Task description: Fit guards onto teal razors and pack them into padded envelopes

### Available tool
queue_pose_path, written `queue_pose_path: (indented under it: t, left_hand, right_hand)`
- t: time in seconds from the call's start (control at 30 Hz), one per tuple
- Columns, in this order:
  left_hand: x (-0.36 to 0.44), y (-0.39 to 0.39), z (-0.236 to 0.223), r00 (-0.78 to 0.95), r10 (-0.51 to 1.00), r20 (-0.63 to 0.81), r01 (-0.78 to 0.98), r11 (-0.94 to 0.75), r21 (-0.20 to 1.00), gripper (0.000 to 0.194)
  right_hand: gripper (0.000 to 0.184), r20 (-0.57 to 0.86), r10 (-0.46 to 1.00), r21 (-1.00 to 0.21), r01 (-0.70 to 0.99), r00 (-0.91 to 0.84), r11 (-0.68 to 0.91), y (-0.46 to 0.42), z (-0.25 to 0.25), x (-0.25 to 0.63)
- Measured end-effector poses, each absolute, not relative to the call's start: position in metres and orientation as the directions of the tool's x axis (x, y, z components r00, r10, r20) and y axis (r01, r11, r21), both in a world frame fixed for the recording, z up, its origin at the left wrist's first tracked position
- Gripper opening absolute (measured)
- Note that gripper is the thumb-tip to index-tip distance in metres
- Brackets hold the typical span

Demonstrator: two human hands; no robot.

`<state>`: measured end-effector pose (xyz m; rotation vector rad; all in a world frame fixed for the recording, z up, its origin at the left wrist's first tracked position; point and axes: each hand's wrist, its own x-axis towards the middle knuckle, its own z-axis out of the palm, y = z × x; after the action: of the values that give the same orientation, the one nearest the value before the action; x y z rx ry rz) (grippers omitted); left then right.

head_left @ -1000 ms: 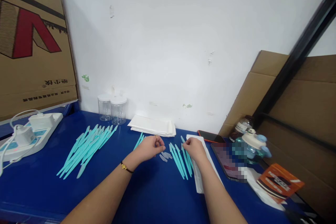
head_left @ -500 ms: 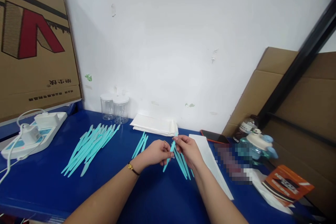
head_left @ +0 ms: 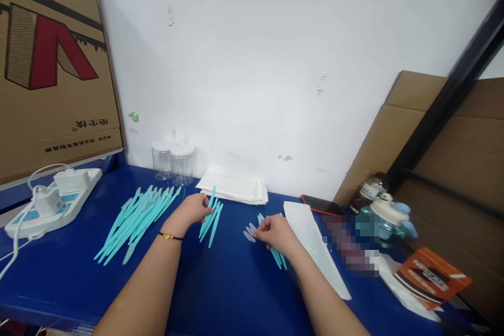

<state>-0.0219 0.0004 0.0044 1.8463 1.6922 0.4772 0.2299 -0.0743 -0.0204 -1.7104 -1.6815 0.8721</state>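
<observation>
My left hand (head_left: 193,209) pinches a teal eyebrow razor (head_left: 212,195) over a small group of teal razors (head_left: 214,224) in the middle of the blue table. Further right, my right hand (head_left: 277,233) has its thumb and fingertips pinched at a translucent cap (head_left: 255,233), beside a few similar small caps (head_left: 249,234) on the tabletop. Partly hidden beneath that hand lie more teal razors (head_left: 279,259). A large loose pile of razors (head_left: 139,218), their ends covered by pale caps, spreads to the left.
Two clear jars (head_left: 182,168) and stacked white packets (head_left: 232,188) stand along the wall. A power strip (head_left: 88,189) lies far left. On the right are a white sheet (head_left: 315,252), a phone (head_left: 321,205), a brown bottle (head_left: 368,194), a teal container (head_left: 384,220) and an orange pouch (head_left: 431,278).
My hands have parted from the razor they held together. The left has carried it left to the middle group; the right has lowered towards the small caps.
</observation>
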Motion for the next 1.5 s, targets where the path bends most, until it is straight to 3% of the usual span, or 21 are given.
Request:
queue_pose_path:
  t: [0.17,0.33,0.4,0.6,0.9,1.1,1.17,1.23,1.3,1.4,1.5]
  left_hand:
    - [-0.032,0.002,-0.002,0.103,0.948,-0.301,0.789,0.106,0.606,0.017]
    - [-0.031,0.005,-0.012,0.097,0.942,-0.321,0.767,0.135,0.628,0.027]
    - [-0.033,0.009,-0.012,0.079,0.958,-0.276,0.774,0.116,0.622,0.03]
    - [-0.016,0.005,-0.001,0.122,0.987,0.106,0.775,-0.161,0.611,0.034]
    - [0.041,-0.028,-0.001,0.413,0.909,0.061,0.7,-0.359,0.617,0.027]
    - [0.048,-0.029,-0.005,0.447,0.887,0.12,0.589,-0.393,0.706,0.029]
    - [0.053,-0.032,-0.006,0.449,0.882,0.139,0.515,-0.383,0.767,0.032]
    - [0.061,-0.038,-0.008,0.481,0.867,0.127,0.429,-0.359,0.829,0.037]
    - [0.068,-0.044,-0.008,0.554,0.827,0.091,0.338,-0.324,0.884,0.042]
    - [0.072,-0.049,-0.007,0.634,0.772,0.038,0.276,-0.272,0.922,0.041]
    - [0.068,-0.049,-0.003,0.634,0.773,-0.013,0.304,-0.234,0.923,0.037]
  right_hand:
    - [0.019,0.063,0.998,-0.627,0.779,0.022,0.023,-0.072,-0.02,0.229]
    - [0.023,0.201,0.96,-0.549,0.834,0.194,-0.054,-0.064,-0.011,0.271]
    - [0.017,0.202,0.952,-0.486,0.867,0.231,-0.108,-0.06,-0.014,0.286]
    - [0.019,0.151,0.938,-0.338,0.908,0.312,-0.247,-0.052,-0.029,0.292]
    - [0.02,0.06,0.943,-0.235,0.922,0.329,-0.307,-0.049,-0.026,0.266]
    - [0.011,0.112,0.921,-0.271,0.903,0.373,-0.333,-0.048,-0.025,0.27]
    - [0.009,0.157,0.922,-0.411,0.872,0.354,-0.265,-0.051,-0.019,0.271]
    - [0.013,0.163,0.941,-0.714,0.693,0.298,-0.096,-0.056,-0.013,0.269]
    - [0.018,0.127,0.973,-0.946,0.317,0.193,0.06,-0.06,-0.008,0.261]
    - [0.024,0.078,0.996,-0.995,-0.053,0.049,0.081,-0.065,-0.007,0.244]
    - [0.021,0.077,0.996,-0.984,-0.154,0.052,0.084,-0.065,-0.01,0.23]
